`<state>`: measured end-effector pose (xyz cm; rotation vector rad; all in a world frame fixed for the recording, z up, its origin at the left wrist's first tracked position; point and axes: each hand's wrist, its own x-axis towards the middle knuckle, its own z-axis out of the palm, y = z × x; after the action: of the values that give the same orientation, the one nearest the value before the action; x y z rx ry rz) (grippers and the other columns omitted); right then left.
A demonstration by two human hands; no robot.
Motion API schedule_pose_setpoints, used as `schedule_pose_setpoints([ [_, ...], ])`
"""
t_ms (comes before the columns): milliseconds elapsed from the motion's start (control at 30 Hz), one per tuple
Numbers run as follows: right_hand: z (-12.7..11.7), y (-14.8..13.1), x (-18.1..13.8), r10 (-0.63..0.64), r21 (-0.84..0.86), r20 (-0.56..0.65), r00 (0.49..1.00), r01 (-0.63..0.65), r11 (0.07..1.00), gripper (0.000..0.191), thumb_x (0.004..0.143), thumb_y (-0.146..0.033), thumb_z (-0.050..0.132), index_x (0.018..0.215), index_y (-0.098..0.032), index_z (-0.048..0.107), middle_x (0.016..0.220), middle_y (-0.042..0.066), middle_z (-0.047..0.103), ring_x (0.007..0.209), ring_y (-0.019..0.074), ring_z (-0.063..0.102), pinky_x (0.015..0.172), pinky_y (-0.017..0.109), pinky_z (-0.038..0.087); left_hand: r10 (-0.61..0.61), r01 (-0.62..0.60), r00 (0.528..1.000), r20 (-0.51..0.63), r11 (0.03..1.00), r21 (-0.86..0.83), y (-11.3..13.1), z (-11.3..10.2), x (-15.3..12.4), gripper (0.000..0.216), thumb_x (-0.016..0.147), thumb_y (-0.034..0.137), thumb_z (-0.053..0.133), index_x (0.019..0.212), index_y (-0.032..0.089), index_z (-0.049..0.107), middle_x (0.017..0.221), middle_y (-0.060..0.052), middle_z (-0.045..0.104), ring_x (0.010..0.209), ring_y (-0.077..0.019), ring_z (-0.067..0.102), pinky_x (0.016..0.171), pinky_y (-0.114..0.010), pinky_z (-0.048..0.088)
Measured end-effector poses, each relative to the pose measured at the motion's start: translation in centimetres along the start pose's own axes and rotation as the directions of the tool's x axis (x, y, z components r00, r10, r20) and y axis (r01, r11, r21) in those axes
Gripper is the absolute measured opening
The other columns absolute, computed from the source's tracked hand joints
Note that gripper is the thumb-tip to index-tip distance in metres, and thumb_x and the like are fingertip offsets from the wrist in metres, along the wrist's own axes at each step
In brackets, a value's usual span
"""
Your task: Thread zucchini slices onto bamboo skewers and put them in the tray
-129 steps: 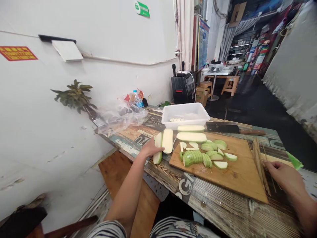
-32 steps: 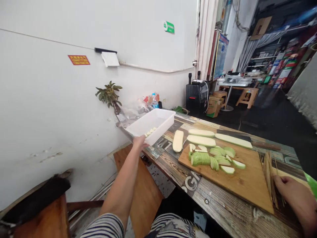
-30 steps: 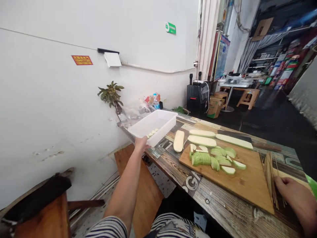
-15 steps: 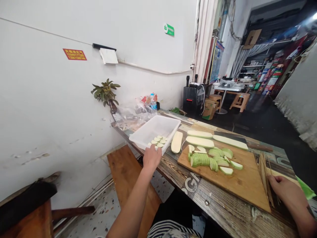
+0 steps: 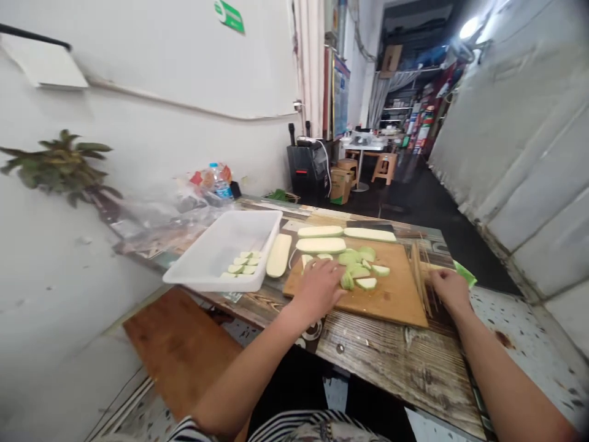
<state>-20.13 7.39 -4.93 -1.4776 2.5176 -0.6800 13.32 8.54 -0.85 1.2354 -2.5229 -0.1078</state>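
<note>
My left hand lies over a row of sliced zucchini on the wooden cutting board, its fingers curled down around the slices and hiding most of them. Beside its thumb some green-edged zucchini slices show, and more lie loose behind. My right hand is closed in a pinch at the board's right side, by a bundle of thin bamboo skewers; a thin skewer seems to be in its fingers. To the left, a white plastic tub holds several zucchini pieces in rows.
Halved zucchini lie between tub and board, with more zucchini halves behind the board. Plastic bags and a water bottle occupy the table's far left. A wooden bench stands below at left; a black speaker stands beyond the table.
My left hand has left the tub's near edge and moved right onto the zucchini slices on the board. My right hand stays by the skewers. The view has turned right.
</note>
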Motion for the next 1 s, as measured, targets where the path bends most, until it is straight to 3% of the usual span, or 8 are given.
schedule_pose_setpoints([
  [167, 0.7, 0.1, -0.4, 0.125, 0.16, -0.095, 0.988, -0.109, 0.981, 0.03, 0.078, -0.035, 0.042, 0.071, -0.016, 0.063, 0.074, 0.013, 0.067, 0.073, 0.0258, 0.061, 0.066, 0.032, 0.043, 0.131, -0.136, 0.987, 0.094, 0.989, 0.049, 2.5, 1.6, 5.7, 0.026, 0.086, 0.025, 0.058, 0.111, 0.025, 0.062, 0.126, -0.007, 0.057, 0.122, -0.0239, 0.046, 0.105, -0.045, 0.03],
  [300, 0.9, 0.5, 0.0, 0.138, 0.305, -0.212, 0.967, -0.069, 0.95, 0.031, 0.08, -0.036, 0.042, 0.087, -0.014, 0.063, 0.086, 0.015, 0.068, 0.078, 0.0247, 0.061, 0.075, 0.033, 0.046, 0.176, -0.183, 0.966, 0.191, 0.983, 0.018, 3.1, 2.0, 8.0, 0.02, 0.086, 0.027, 0.057, 0.104, 0.025, 0.067, 0.114, -0.007, 0.061, 0.112, -0.0236, 0.053, 0.098, -0.042, 0.037],
  [400, 1.0, 0.5, 0.2, 0.133, 0.381, -0.26, 0.956, -0.026, 0.924, 0.033, 0.081, -0.034, 0.041, 0.096, -0.012, 0.062, 0.095, 0.015, 0.068, 0.085, 0.025, 0.061, 0.08, 0.033, 0.046, 0.254, -0.257, 0.948, 0.192, 0.966, -0.009, 3.6, 3.4, 8.7, 0.023, 0.083, 0.035, 0.061, 0.104, 0.027, 0.066, 0.114, -0.006, 0.06, 0.115, -0.0256, 0.05, 0.103, -0.047, 0.031],
  [533, 1.3, 0.5, 0.2, 0.103, 0.405, -0.234, 0.967, 0.001, 0.914, 0.034, 0.082, -0.032, 0.041, 0.099, -0.013, 0.062, 0.1, 0.014, 0.068, 0.091, 0.0258, 0.061, 0.086, 0.036, 0.045, 0.093, -0.106, 0.984, 0.148, 0.991, 0.081, 4.6, 5.6, 9.8, 0.028, 0.086, 0.041, 0.057, 0.097, 0.018, 0.067, 0.106, -0.012, 0.063, 0.109, -0.0302, 0.051, 0.103, -0.054, 0.028],
  [600, 1.4, 0.5, 0.2, 0.098, 0.419, -0.223, 0.97, 0.004, 0.908, 0.033, 0.082, -0.032, 0.041, 0.099, -0.013, 0.063, 0.101, 0.014, 0.068, 0.091, 0.0256, 0.061, 0.086, 0.036, 0.045, 0.095, -0.119, 0.977, 0.189, 0.986, 0.117, 5.3, 6.0, 10.7, 0.023, 0.088, 0.032, 0.053, 0.093, 0.014, 0.068, 0.1, -0.014, 0.065, 0.105, -0.0307, 0.054, 0.101, -0.053, 0.03],
  [733, 1.4, 0.7, 0.2, 0.099, 0.43, -0.227, 0.969, 0.009, 0.903, 0.032, 0.082, -0.031, 0.043, 0.098, -0.013, 0.064, 0.101, 0.014, 0.069, 0.091, 0.0251, 0.062, 0.086, 0.035, 0.045, 0.152, -0.218, 0.919, 0.364, 0.964, 0.149, 6.3, 4.9, 12.5, 0.026, 0.086, 0.009, 0.042, 0.09, 0.009, 0.068, 0.098, -0.019, 0.067, 0.1, -0.0303, 0.06, 0.092, -0.046, 0.039],
  [833, 1.7, 0.9, 0.4, 0.084, 0.448, -0.246, 0.966, 0.037, 0.893, 0.031, 0.08, -0.032, 0.045, 0.095, -0.014, 0.064, 0.098, 0.013, 0.069, 0.088, 0.0244, 0.062, 0.084, 0.035, 0.045, 0.165, -0.23, 0.884, 0.438, 0.968, 0.1, 6.1, 3.5, 13.2, 0.024, 0.085, 0.015, 0.05, 0.101, 0.012, 0.067, 0.108, -0.017, 0.067, 0.105, -0.0298, 0.06, 0.091, -0.042, 0.042],
  [1000, 2.4, 1.2, 0.8, 0.069, 0.5, -0.318, 0.946, 0.105, 0.86, 0.03, 0.076, -0.034, 0.047, 0.089, -0.014, 0.066, 0.09, 0.011, 0.071, 0.079, 0.0231, 0.063, 0.078, 0.035, 0.047, 0.024, -0.049, 0.952, 0.306, 0.996, 0.073, 3.4, 1.9, 14.7, 0.037, 0.087, 0.024, 0.051, 0.123, 0.024, 0.06, 0.123, -0.006, 0.063, 0.115, -0.0231, 0.056, 0.096, -0.031, 0.043],
])
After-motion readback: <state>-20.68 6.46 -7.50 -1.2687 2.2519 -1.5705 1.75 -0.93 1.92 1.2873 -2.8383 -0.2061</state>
